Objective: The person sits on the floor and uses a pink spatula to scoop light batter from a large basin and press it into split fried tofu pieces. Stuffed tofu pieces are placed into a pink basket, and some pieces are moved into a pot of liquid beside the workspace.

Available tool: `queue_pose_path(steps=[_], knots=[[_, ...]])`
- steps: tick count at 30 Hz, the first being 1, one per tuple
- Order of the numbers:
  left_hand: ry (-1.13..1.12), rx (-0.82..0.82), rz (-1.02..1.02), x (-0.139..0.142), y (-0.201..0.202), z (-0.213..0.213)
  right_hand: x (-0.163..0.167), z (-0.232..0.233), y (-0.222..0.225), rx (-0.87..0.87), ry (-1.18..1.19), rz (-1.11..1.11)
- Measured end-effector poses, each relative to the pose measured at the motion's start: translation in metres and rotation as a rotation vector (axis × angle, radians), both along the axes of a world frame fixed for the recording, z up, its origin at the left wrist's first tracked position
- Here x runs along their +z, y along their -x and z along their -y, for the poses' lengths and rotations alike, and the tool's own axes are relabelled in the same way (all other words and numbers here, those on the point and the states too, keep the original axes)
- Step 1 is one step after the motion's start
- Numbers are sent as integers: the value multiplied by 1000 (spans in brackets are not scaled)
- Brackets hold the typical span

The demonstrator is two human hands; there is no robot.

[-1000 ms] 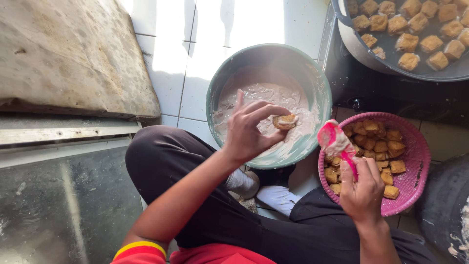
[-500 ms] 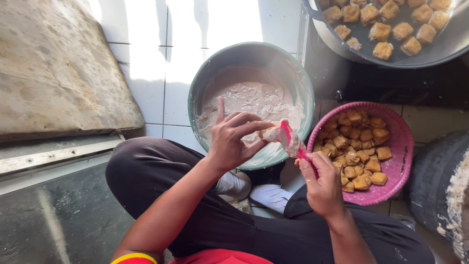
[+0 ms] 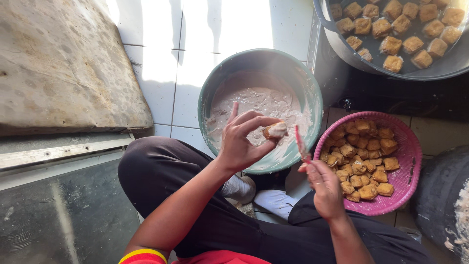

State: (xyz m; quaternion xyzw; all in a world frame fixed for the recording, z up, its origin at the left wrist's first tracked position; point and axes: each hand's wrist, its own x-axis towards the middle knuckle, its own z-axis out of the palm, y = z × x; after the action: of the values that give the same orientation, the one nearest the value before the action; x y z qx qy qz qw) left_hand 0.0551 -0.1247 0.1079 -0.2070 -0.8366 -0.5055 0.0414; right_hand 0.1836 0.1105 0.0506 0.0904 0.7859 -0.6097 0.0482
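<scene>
Beside batter bowl (image 3: pixel 210 105), tofu basket (image 3: pixel 413 161).

Surroundings on a sunlit tiled floor

A pink plastic basket (image 3: pixel 413 161) heaped with fried tofu cubes (image 3: pixel 364 156) is set at the right, near a dark pan (image 3: pixel 342 46) of larger tofu pieces (image 3: pixel 391 45) at the top. A worn, stained slab (image 3: pixel 63 63) is seen at the left, above white floor tiles (image 3: pixel 161 68) and a metal strip (image 3: pixel 58 151).
</scene>
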Motion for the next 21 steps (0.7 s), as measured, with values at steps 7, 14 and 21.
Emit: queue_pose_path(steps=[7,14,21], knots=[[401,85,-323,-11,7,9,60,9,2,-57,-833,-379],[578,-4,-409,-13,0,10,88,27,15,43,-1019,-318],[313,23,-257,-6,0,15,84,22,23,-24,-749,-195]])
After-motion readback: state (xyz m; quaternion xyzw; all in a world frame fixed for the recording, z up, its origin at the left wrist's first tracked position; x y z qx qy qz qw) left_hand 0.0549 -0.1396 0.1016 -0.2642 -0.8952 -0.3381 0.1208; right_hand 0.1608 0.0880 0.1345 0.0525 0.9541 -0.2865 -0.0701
